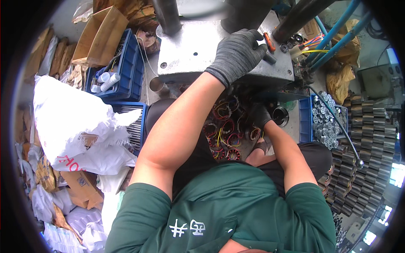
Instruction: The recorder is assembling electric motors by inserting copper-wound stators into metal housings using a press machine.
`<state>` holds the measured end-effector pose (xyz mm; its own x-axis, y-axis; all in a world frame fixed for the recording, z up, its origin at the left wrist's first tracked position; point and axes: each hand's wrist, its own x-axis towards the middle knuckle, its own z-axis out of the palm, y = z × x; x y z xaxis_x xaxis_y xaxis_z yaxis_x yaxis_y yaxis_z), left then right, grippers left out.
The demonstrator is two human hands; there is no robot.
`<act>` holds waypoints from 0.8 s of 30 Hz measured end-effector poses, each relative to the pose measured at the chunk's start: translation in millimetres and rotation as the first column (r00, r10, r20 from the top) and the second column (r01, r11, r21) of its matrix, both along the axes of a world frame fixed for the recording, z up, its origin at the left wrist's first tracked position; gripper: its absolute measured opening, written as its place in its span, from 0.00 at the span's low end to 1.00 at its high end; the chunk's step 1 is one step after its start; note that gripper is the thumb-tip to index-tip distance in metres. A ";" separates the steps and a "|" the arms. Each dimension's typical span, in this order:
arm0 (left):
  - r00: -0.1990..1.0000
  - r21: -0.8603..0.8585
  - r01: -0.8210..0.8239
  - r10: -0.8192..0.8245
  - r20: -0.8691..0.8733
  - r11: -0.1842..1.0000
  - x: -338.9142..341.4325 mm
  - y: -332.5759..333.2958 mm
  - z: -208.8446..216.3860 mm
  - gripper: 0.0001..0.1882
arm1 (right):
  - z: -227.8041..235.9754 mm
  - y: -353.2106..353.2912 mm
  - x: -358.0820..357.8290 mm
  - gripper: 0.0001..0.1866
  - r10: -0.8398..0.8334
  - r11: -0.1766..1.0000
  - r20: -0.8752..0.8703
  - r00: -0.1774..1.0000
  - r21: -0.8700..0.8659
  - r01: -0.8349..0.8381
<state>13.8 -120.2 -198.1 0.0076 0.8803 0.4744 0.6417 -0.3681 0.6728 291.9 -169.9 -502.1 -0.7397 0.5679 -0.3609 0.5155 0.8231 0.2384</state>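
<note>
My left hand [238, 55], in a dark grey knit glove, is over the pale metal plate of a press [190, 48], its fingers curled in. A short dark cylinder [269, 58] lies against its fingertips; whether they grip it I cannot tell. Just beyond is a screwdriver with an orange handle [268, 42]. Below the plate's edge, my gloved right hand [258, 114] reaches down into shadow, its fingers mostly hidden. Beside it several ring-shaped motor stators with red and yellow wires [228, 126] lie heaped between my legs. An open metal ring or cup [280, 115] stands to its right.
Dark columns [166, 17] rise from the plate. On the left are blue crates [137, 71], a cardboard box [100, 36] and a large white sack [76, 122]. To the right stand a blue crate of small metal parts [327, 120] and stacked metal cylinders [367, 147].
</note>
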 end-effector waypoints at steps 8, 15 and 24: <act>0.999 -0.027 0.031 -0.030 0.034 0.999 3.1 -3.4 6.6 0.17 | 111.7 -7.4 -18.8 0.20 -0.095 0.969 -0.152 0.984 -0.239 0.056; 0.974 -0.020 0.174 -0.169 0.153 0.985 -0.1 -10.7 2.8 0.16 | 280.0 -23.6 -34.2 0.23 -0.349 0.927 -0.439 0.828 -0.289 0.238; 0.777 -0.116 0.612 -0.568 0.273 0.782 23.5 -56.6 28.9 0.56 | 329.2 6.3 -3.2 0.19 -0.842 0.459 -0.444 -0.308 -0.888 0.025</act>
<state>37.3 -176.8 -169.1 0.4749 0.8063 0.3527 0.1735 -0.4786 0.8607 288.7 -163.6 -172.9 -0.1011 0.9860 -0.1326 0.0882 -0.1239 -0.9884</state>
